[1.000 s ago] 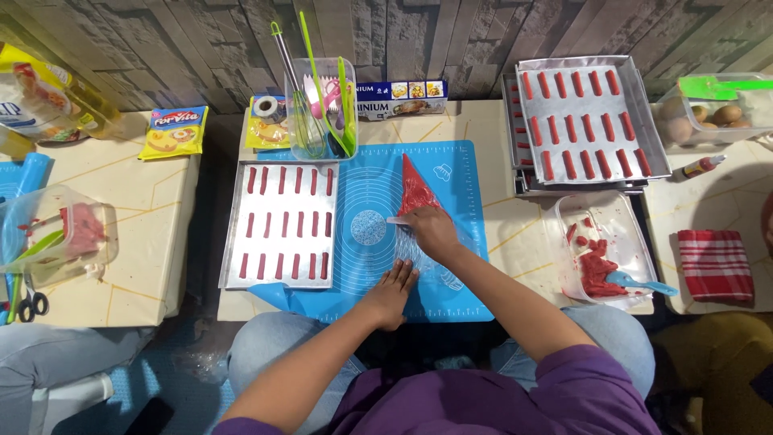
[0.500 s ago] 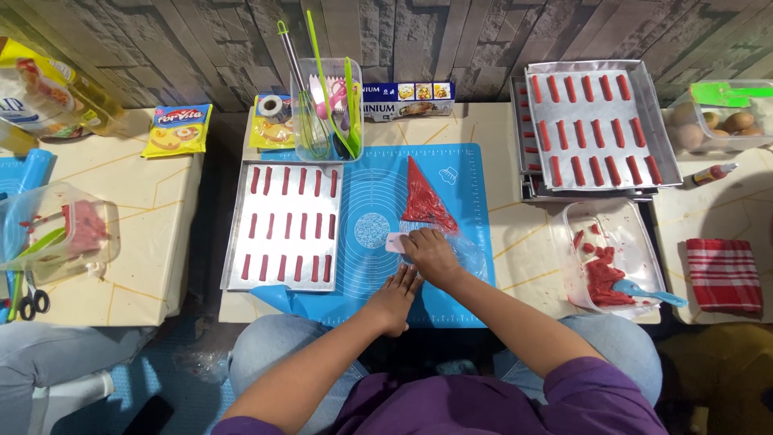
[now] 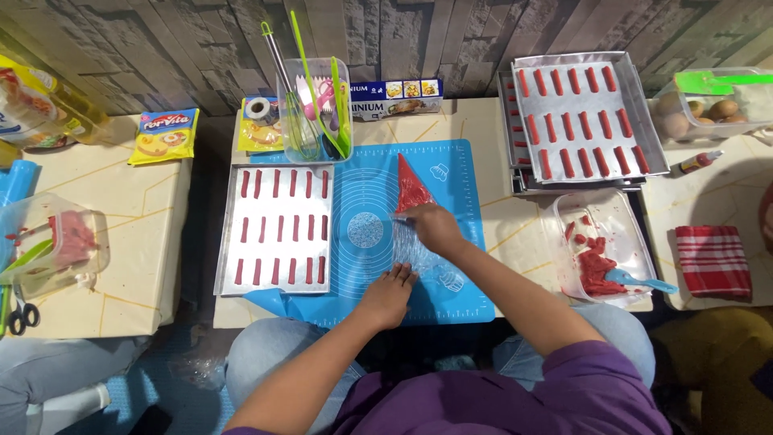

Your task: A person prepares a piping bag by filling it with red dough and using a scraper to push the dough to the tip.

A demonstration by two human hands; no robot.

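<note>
Left hand (image 3: 388, 295) lies flat and open, palm down, on the near edge of the blue mat (image 3: 459, 282). Right hand (image 3: 435, 228) presses down mid-mat on the piping bag (image 3: 411, 193), its red-filled tip pointing away; actual grip: cannot tell. Baking tray (image 3: 227, 242) just left.

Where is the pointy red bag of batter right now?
In the head view, the red piping bag lies on the blue mat, tip pointing away, right of the baking tray. The right hand presses its wide end.
</note>
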